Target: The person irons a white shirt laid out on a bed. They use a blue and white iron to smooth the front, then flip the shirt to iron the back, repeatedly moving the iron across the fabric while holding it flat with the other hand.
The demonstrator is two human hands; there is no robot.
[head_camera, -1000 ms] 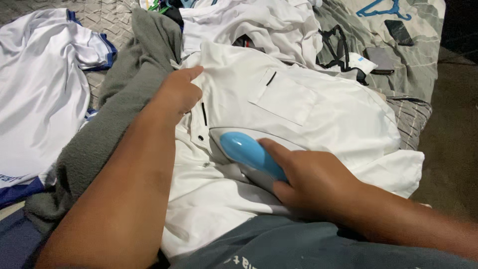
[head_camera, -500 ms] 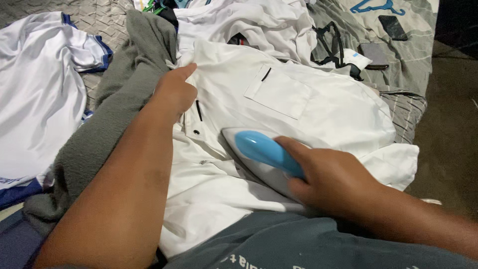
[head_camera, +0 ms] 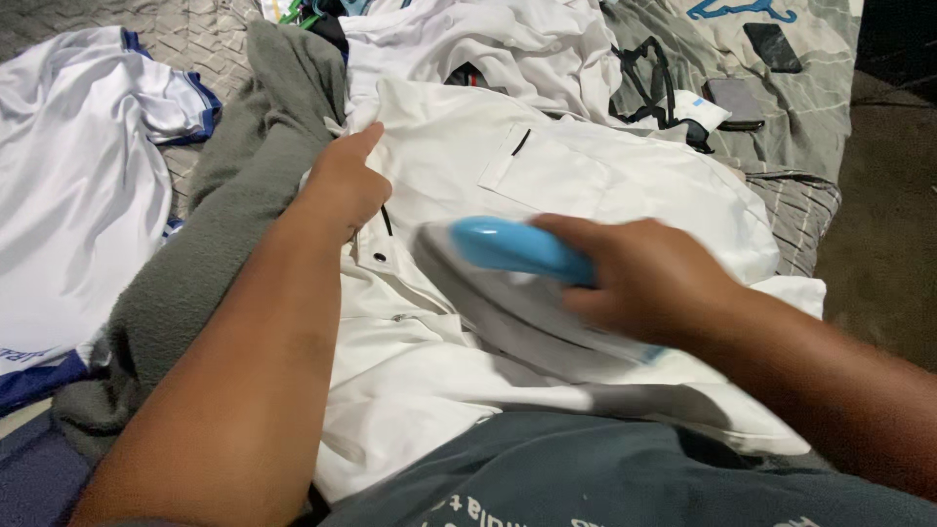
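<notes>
The right hand (head_camera: 649, 283) is wrapped around the light blue handle of a clothes iron (head_camera: 517, 293), fingers clamped tight over the grip. The iron is blurred, its pale soleplate flat on a white shirt (head_camera: 586, 185) at the centre of the view, nose pointing toward 9 o'clock. The left hand (head_camera: 342, 190) presses on the shirt's button placket just beside the iron's nose, at about 10 o'clock from it; the fingers are curled together and the thumb juts up toward 12 o'clock. Hand and iron are near each other but apart.

The shirt lies spread with its chest pocket (head_camera: 556, 171) at 1 o'clock from the iron, and a dark button (head_camera: 378, 258) shows between the left hand and the soleplate. Under the shirt's left edge runs a grey towel (head_camera: 224, 244), bunched from 12 o'clock down to 7 o'clock beneath the left forearm.

At 9 o'clock a white jersey with blue trim (head_camera: 78, 185) lies well apart from the ironing. At 12 o'clock a crumpled heap of white clothes (head_camera: 488, 49) butts against the shirt's collar. At 2 o'clock, on a grey-green blanket (head_camera: 810, 88), sit a dark phone (head_camera: 773, 46), a second flat dark device (head_camera: 737, 102), a blue clothes hanger (head_camera: 737, 10) and a black cord (head_camera: 649, 83). The person's grey-blue top (head_camera: 586, 478) fills the 6 o'clock edge, covering the shirt's lower hem.
</notes>
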